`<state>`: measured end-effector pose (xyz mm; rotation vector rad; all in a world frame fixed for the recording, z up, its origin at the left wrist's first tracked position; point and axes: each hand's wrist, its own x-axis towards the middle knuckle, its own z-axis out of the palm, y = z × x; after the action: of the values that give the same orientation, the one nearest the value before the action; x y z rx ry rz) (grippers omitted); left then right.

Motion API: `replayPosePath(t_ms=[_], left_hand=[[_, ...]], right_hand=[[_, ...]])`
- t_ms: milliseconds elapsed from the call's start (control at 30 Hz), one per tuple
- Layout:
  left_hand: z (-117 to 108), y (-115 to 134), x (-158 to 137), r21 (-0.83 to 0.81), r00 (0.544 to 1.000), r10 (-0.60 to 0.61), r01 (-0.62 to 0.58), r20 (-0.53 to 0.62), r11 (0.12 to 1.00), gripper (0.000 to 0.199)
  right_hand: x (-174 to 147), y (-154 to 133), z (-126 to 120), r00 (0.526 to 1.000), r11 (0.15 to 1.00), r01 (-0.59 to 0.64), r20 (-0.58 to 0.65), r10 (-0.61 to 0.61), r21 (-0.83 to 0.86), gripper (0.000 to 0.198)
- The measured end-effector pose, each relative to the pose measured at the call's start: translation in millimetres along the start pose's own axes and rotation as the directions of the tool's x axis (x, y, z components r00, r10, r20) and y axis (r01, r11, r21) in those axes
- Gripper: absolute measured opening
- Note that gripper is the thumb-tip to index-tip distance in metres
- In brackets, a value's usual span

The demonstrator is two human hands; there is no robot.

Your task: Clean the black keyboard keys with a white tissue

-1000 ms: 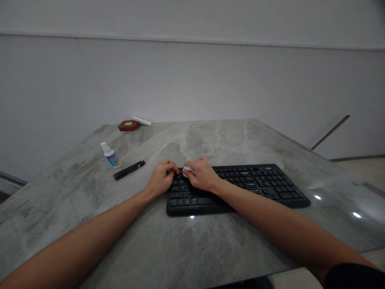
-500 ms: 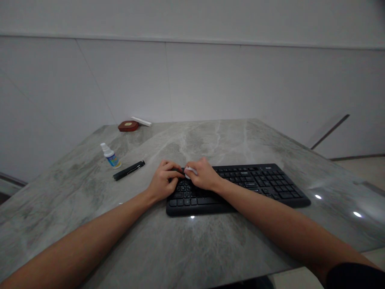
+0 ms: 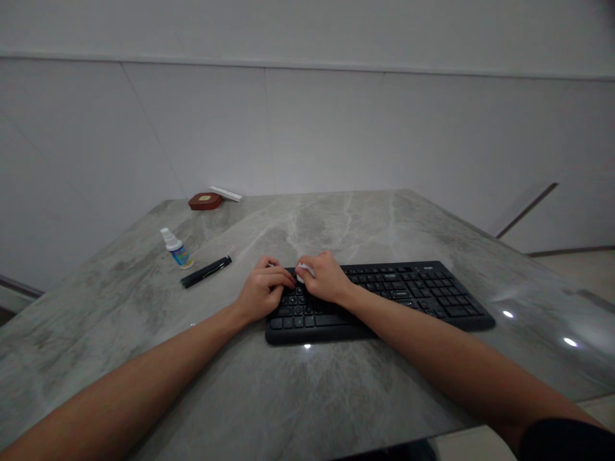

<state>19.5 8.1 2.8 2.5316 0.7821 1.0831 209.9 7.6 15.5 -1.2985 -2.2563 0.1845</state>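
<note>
Both forearms angle inward, the right hand (image 3: pixel 325 276) curled tight around a small white wad (image 3: pixel 305 274) over the upper-left keys of the keyboard (image 3: pixel 418 289), the left hand (image 3: pixel 262 288) arched at its left end, fingers bent, any grip impossible to tell. The black, round-cornered keyboard lies flat on the glossy, marble-patterned grey desk (image 3: pixel 288 397).

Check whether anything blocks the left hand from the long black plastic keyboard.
Nothing visible does: the left hand reaches over the left end of the keyboard. Nearby, the right hand holds a small white wad, material unclear.
</note>
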Motion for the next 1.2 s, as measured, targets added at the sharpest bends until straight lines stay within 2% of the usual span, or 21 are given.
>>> replayPosePath(t_ms=[133,300,533,700,900,1067,1200], left_hand=[[0.5,-0.8,-0.2,-0.002,1.0,0.025,-0.025,-0.012,1.0,0.035],[1.6,-3.6,-1.3,-0.016,0.996,0.071,-0.072,-0.051,0.997,0.039],[2.2,-3.4,-2.6,-0.005,0.997,0.022,-0.023,-0.079,1.0,0.041],[1.9,-3.1,-2.6,-0.009,0.996,0.038,-0.039,-0.083,0.999,0.041],[3.2,-6.0,-3.0,-0.006,0.994,0.063,-0.064,-0.089,0.998,0.041],[3.3,-5.8,-3.1,-0.017,0.993,0.069,-0.071,-0.099,0.997,0.041],[3.0,-5.4,-2.8,-0.012,0.992,0.079,-0.081,-0.1,0.997,0.04]], right_hand=[[0.3,-1.4,-1.0,0.998,0.999,0.043,0.045,-0.042,-0.011,0.021],[0.4,-3.8,-1.4,0.997,0.994,-0.071,0.001,0.071,-0.088,0.023],[-1.5,-0.8,1.5,0.996,0.997,0.076,0.052,-0.075,-0.017,0.022],[-1.6,-3.2,0.8,1.0,0.998,0.012,-0.003,-0.012,-0.061,0.023],[-1.6,-2.5,0.8,0.993,0.995,0.098,0.067,-0.095,-0.036,0.021],[-1.6,-2.1,1.2,1.0,0.998,0.02,0.002,-0.02,-0.065,0.023],[-1.7,-3.2,-0.2,0.996,0.996,0.081,0.048,-0.079,-0.038,0.021]])
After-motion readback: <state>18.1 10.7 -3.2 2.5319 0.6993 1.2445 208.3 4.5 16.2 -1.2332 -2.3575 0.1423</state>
